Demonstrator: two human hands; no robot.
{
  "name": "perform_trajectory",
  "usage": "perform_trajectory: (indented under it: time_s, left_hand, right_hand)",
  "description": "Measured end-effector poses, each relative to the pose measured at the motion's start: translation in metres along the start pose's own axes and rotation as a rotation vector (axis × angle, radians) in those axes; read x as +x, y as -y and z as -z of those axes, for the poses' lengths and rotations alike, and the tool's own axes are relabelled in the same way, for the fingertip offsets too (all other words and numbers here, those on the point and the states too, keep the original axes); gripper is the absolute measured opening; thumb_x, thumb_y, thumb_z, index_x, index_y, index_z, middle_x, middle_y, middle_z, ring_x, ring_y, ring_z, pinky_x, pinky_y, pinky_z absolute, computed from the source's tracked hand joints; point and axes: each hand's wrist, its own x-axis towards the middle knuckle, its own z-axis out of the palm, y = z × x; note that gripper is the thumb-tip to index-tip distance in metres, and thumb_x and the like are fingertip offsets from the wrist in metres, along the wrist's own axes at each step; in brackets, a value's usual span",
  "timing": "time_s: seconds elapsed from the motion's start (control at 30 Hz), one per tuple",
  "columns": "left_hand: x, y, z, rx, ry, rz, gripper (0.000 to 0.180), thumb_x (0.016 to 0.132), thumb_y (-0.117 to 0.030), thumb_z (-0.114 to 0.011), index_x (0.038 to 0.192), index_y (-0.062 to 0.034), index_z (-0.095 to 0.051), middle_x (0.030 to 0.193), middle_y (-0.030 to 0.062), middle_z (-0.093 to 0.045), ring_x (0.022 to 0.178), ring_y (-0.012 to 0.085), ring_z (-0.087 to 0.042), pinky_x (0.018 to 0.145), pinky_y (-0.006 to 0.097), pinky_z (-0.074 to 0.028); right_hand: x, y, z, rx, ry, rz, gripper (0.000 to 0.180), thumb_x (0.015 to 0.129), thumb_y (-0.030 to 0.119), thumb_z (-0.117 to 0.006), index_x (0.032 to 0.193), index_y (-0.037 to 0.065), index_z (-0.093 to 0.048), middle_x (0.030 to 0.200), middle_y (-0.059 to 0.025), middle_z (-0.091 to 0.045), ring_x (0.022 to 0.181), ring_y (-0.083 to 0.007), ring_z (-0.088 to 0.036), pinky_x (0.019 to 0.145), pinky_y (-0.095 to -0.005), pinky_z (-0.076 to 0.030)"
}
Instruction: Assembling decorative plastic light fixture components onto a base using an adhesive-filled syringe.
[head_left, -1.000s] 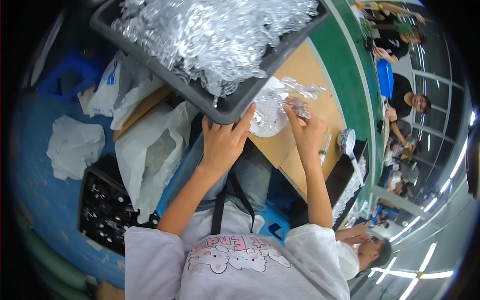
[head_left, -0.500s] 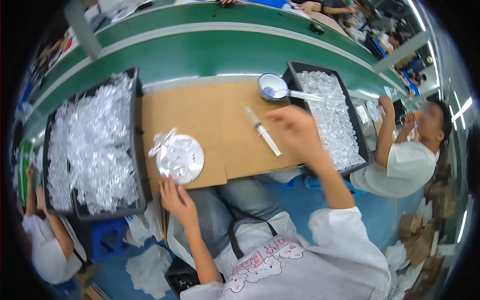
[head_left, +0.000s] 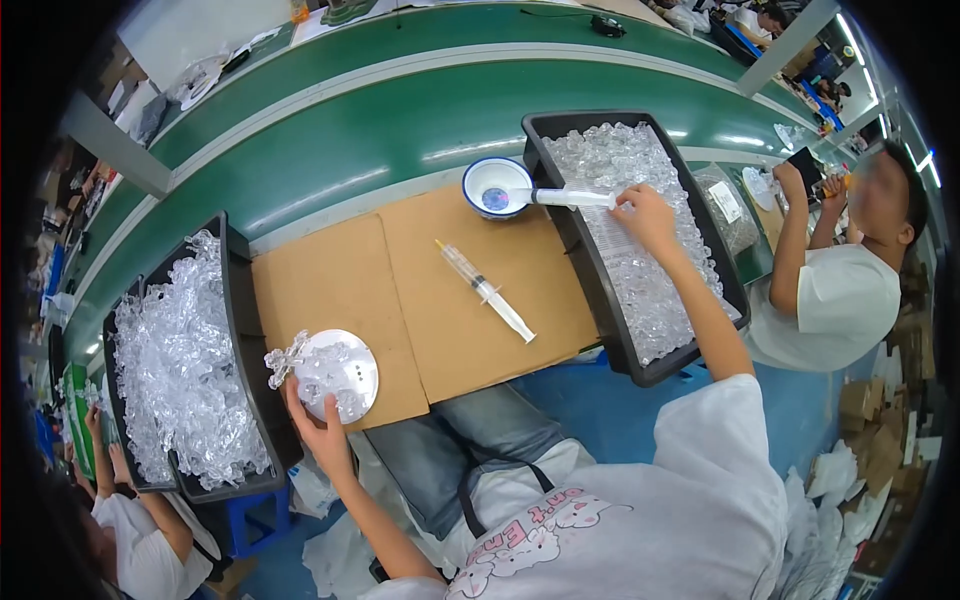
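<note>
My right hand [head_left: 648, 220] reaches over the right black tray, fingertips pinched at the plunger end of a clear syringe [head_left: 572, 198]. That syringe's front end rests in a blue-rimmed white bowl [head_left: 497, 188] with a small blue-purple patch inside. A second syringe [head_left: 486, 290], with a yellowish tip and dark plunger seal, lies slantwise on the cardboard. My left hand [head_left: 322, 440] is at the near left edge of a round white plate [head_left: 367, 374], thumb and fingers apart. Clear plastic pieces [head_left: 335, 372] lie on the plate, and a clear cluster [head_left: 286, 360] overhangs its left rim beside my fingertips.
Cardboard [head_left: 330, 260] covers the table between two black trays. The left tray [head_left: 240, 320] is heaped with clear pieces; the right tray [head_left: 640, 376] holds clear bead-like pieces. A bag [head_left: 728, 215] stands beyond it. Co-workers [head_left: 835, 270] sit on both sides.
My right hand has moved from above the cardboard to the syringe in the bowl. My left hand stays by the plate. The whole view has shifted and turned.
</note>
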Motion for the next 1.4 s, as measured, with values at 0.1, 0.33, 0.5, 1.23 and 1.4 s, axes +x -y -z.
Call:
perform_trajectory:
  time_s: [0.1, 0.33, 0.5, 1.23, 1.4]
  left_hand:
    - [0.011, -0.004, -0.001, 0.084, 0.110, -0.004, 0.052, 0.082, -0.009, -0.062, 0.129, 0.0003, -0.042, 0.134, 0.0161, -0.043, 0.127, 0.0268, -0.036, 0.107, 0.037, -0.023]
    - [0.008, 0.007, 0.005, 0.007, 0.034, 0.038, 0.039, 0.082, -0.005, -0.061, 0.119, 0.0014, -0.052, 0.133, 0.0175, -0.044, 0.128, 0.0263, -0.035, 0.105, 0.034, -0.025]
    - [0.014, 0.012, -0.003, 0.081, 0.000, -0.051, 0.040, 0.079, -0.008, -0.064, 0.117, -0.0012, -0.054, 0.124, 0.0178, -0.052, 0.122, 0.0324, -0.043, 0.102, 0.038, -0.031]
    - [0.028, 0.007, -0.006, 0.196, -0.028, -0.090, 0.032, 0.081, -0.022, -0.062, 0.105, -0.0007, -0.059, 0.114, 0.0144, -0.058, 0.123, 0.0310, -0.042, 0.102, 0.042, -0.028]
    - [0.028, 0.006, -0.010, 0.177, -0.047, -0.098, 0.029, 0.083, -0.020, -0.060, 0.103, 0.0000, -0.060, 0.111, 0.0142, -0.059, 0.122, 0.0310, -0.043, 0.101, 0.043, -0.028]
  right_hand:
    - [-0.015, -0.010, 0.014, 0.370, -0.028, 0.014, 0.030, 0.075, 0.030, -0.069, 0.093, 0.007, -0.065, 0.091, -0.0081, -0.064, 0.080, -0.0238, -0.062, 0.071, -0.0331, -0.049]
    - [-0.150, 0.130, 0.114, 1.192, 0.216, -0.060, 0.022, 0.087, 0.013, -0.052, 0.107, 0.002, -0.053, 0.086, -0.0059, -0.061, 0.069, -0.0064, -0.053, 0.055, -0.0174, -0.039]
    - [-0.155, 0.246, 0.081, 1.091, 0.481, 0.030, 0.018, 0.089, 0.016, -0.054, 0.099, 0.001, -0.057, 0.073, -0.0032, -0.060, 0.066, -0.0046, -0.052, 0.056, -0.0182, -0.039]
    - [-0.122, 0.362, -0.011, 0.973, 0.627, 0.183, 0.023, 0.084, 0.019, -0.063, 0.079, 0.000, -0.051, 0.063, -0.0053, -0.059, 0.055, -0.0083, -0.056, 0.046, -0.0220, -0.043]
    - [-0.132, 0.363, -0.031, 0.673, 0.116, 0.482, 0.023, 0.082, 0.016, -0.066, 0.079, 0.000, -0.050, 0.070, -0.0102, -0.064, 0.057, -0.0146, -0.062, 0.051, -0.0261, -0.048]
